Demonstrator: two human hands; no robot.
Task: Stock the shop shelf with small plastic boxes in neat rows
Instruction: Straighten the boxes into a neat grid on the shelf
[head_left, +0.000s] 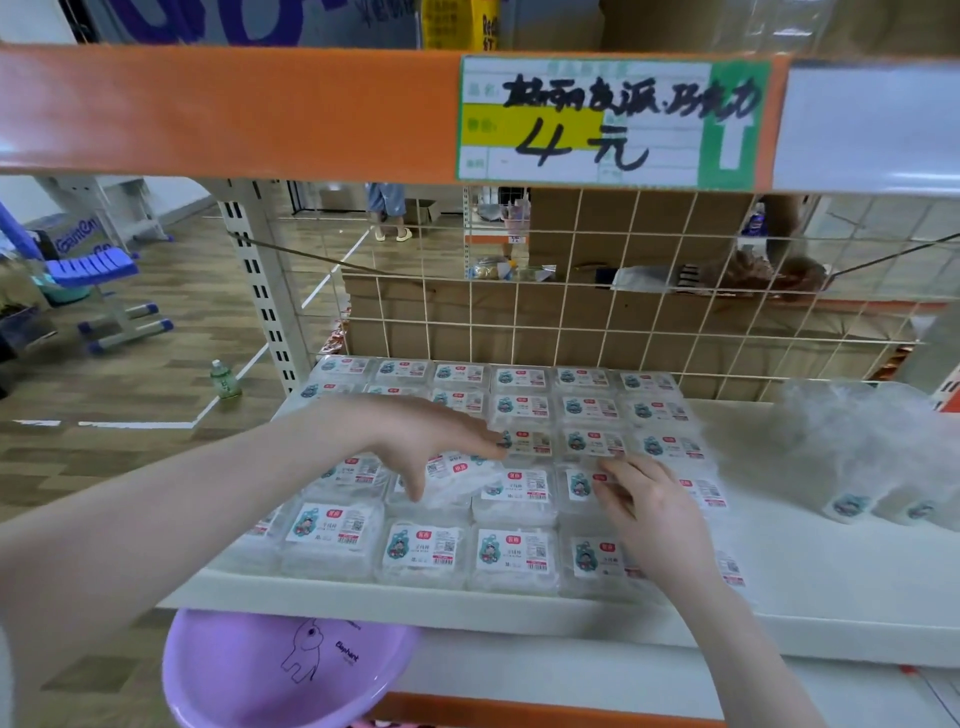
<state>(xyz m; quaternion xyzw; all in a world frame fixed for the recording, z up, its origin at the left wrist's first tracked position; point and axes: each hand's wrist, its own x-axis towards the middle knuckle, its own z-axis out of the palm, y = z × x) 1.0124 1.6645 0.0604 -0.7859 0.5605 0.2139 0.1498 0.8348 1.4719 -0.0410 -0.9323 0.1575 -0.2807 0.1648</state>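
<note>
White shelf (810, 582) with clear plastic boxes (519, 400) laid flat in a grid, six columns across and about six rows deep; the exact total cannot be told, since both hands cover part of the grid. Each box bears one white label with a cartoon figure. Left hand (431, 436) hovers over the middle rows, thumb and fingers loosely pinching one tilted box (457, 475) that lies askew on its neighbours. Right hand (649, 509) rests on the fifth column, fingertips curled on one box (584, 486); whether it truly grasps it cannot be told. One crumpled clear bag (857, 441) lies to the right, with boxes still inside. One price tag (608, 122) on the orange rail (234, 109) above. One purple basin (280, 670) below.
</note>
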